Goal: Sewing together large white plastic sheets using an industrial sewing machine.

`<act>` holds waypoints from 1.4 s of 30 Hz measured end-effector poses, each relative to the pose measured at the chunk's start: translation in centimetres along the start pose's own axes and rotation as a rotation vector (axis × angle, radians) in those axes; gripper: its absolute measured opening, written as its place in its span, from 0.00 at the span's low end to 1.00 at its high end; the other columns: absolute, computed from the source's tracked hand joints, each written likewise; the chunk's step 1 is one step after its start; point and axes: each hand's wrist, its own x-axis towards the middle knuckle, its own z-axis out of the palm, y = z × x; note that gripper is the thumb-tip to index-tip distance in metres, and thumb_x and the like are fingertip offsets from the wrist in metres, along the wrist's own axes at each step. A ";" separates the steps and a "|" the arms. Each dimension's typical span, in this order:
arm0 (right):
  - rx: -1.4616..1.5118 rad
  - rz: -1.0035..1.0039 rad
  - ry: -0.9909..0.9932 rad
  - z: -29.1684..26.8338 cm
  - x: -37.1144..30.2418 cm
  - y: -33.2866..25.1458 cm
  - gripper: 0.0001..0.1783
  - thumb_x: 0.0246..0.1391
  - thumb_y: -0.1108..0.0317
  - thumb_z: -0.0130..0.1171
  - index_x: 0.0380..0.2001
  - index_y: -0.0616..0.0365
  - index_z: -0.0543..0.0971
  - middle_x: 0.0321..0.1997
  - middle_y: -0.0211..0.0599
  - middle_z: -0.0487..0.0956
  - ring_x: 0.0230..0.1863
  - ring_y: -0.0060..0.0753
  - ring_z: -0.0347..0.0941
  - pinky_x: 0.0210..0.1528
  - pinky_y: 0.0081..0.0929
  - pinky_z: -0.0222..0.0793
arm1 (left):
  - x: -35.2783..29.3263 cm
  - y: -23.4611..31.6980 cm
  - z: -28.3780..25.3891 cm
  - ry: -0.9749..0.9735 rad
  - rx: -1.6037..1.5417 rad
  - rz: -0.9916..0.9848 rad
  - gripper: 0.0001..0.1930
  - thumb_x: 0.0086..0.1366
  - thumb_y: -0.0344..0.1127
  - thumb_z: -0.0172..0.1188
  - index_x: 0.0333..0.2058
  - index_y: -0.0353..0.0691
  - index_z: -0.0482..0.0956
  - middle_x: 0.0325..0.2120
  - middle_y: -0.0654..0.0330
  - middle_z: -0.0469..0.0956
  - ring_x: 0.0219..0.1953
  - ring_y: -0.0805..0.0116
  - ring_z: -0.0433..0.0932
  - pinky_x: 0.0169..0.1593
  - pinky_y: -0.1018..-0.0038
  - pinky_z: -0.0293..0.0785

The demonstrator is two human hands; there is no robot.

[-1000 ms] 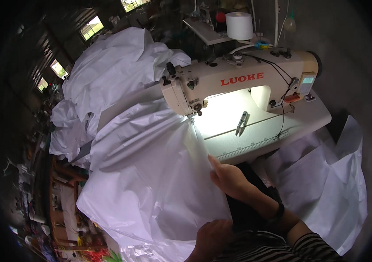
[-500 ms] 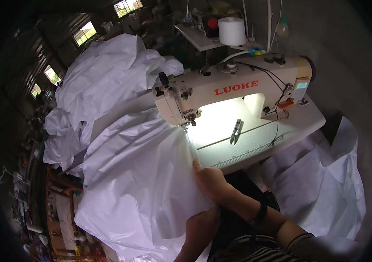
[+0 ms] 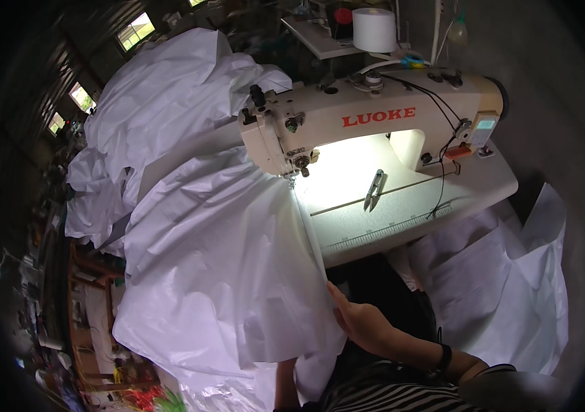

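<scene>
A large white sheet, smooth and slightly shiny, hangs in folds from beneath the needle of a white sewing machine. Its right edge runs from the needle area down toward me. My right hand grips that edge below the machine bed, with the fingertips on the sheet. The thumb is mostly hidden. Of my left arm only the wrist and forearm show at the bottom. The left hand itself is hidden by the sheet. Thread snips lie on the lit machine bed.
More white sheeting is piled behind and left of the machine. Another white heap lies at the right. A white thread cone stands behind the machine, near a small shelf. A wooden frame stands low at the left.
My right hand has moved down and right along the sheet's edge, away from the needle. My left hand has gone behind the sheet. The view has shifted slightly.
</scene>
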 end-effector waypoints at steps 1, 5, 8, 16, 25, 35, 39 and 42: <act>0.011 -0.026 -0.012 0.0 -0.1 -0.2 0.35 0.61 0.71 0.50 0.67 0.67 0.51 0.25 0.51 0.78 0.19 0.49 0.76 0.23 0.39 0.73 | 0.2 -0.8 0.7 0.016 0.019 -0.001 0.13 0.63 0.26 0.59 0.45 0.27 0.74 0.39 0.48 0.79 0.40 0.59 0.79 0.46 0.68 0.76; -0.176 -0.002 -0.171 -0.1 -0.5 -0.6 0.35 0.59 0.71 0.52 0.66 0.70 0.53 0.22 0.46 0.77 0.18 0.41 0.76 0.19 0.34 0.70 | -3.0 -0.1 -1.9 0.337 -0.106 0.174 0.11 0.64 0.25 0.57 0.44 0.27 0.74 0.38 0.49 0.78 0.40 0.61 0.78 0.46 0.70 0.75; -0.325 -0.098 -0.171 0.3 -0.2 -0.7 0.37 0.54 0.71 0.54 0.64 0.73 0.55 0.18 0.40 0.75 0.16 0.34 0.74 0.16 0.29 0.67 | -6.8 2.8 -6.1 0.661 -0.372 0.402 0.09 0.64 0.24 0.55 0.43 0.28 0.74 0.38 0.49 0.78 0.41 0.62 0.78 0.46 0.72 0.74; -0.612 -0.097 0.025 1.5 5.7 -0.6 0.32 0.50 0.69 0.55 0.57 0.75 0.66 0.15 0.27 0.74 0.14 0.30 0.72 0.15 0.28 0.64 | -4.4 14.0 -12.1 0.701 0.551 0.604 0.06 0.60 0.27 0.54 0.34 0.30 0.70 0.27 0.49 0.70 0.30 0.52 0.70 0.36 0.59 0.65; -0.748 -0.053 0.200 0.4 15.0 1.5 0.28 0.52 0.68 0.55 0.57 0.67 0.71 0.16 0.27 0.78 0.15 0.29 0.76 0.15 0.27 0.67 | 1.3 24.1 -10.7 0.735 0.718 0.672 0.06 0.49 0.27 0.61 0.24 0.34 0.73 0.18 0.48 0.73 0.23 0.43 0.72 0.28 0.52 0.67; -0.816 -0.017 0.120 -0.8 18.8 1.8 0.29 0.52 0.72 0.53 0.59 0.68 0.68 0.19 0.29 0.80 0.20 0.31 0.78 0.20 0.28 0.70 | 5.1 28.2 -8.8 0.752 0.660 0.558 0.10 0.56 0.34 0.61 0.23 0.31 0.77 0.22 0.45 0.77 0.26 0.44 0.77 0.32 0.56 0.71; -0.798 0.039 0.071 0.1 17.0 1.8 0.30 0.52 0.71 0.54 0.59 0.68 0.68 0.19 0.29 0.80 0.21 0.30 0.78 0.19 0.27 0.68 | 5.5 28.2 -8.9 0.777 0.687 0.646 0.07 0.53 0.30 0.63 0.22 0.32 0.77 0.20 0.48 0.77 0.23 0.46 0.77 0.28 0.57 0.72; -0.751 0.029 0.124 0.2 17.0 1.6 0.30 0.51 0.71 0.54 0.59 0.67 0.68 0.19 0.29 0.79 0.20 0.29 0.78 0.18 0.26 0.67 | 6.7 28.2 -9.0 0.780 0.712 0.623 0.08 0.53 0.31 0.63 0.22 0.32 0.77 0.20 0.48 0.77 0.23 0.46 0.77 0.28 0.57 0.72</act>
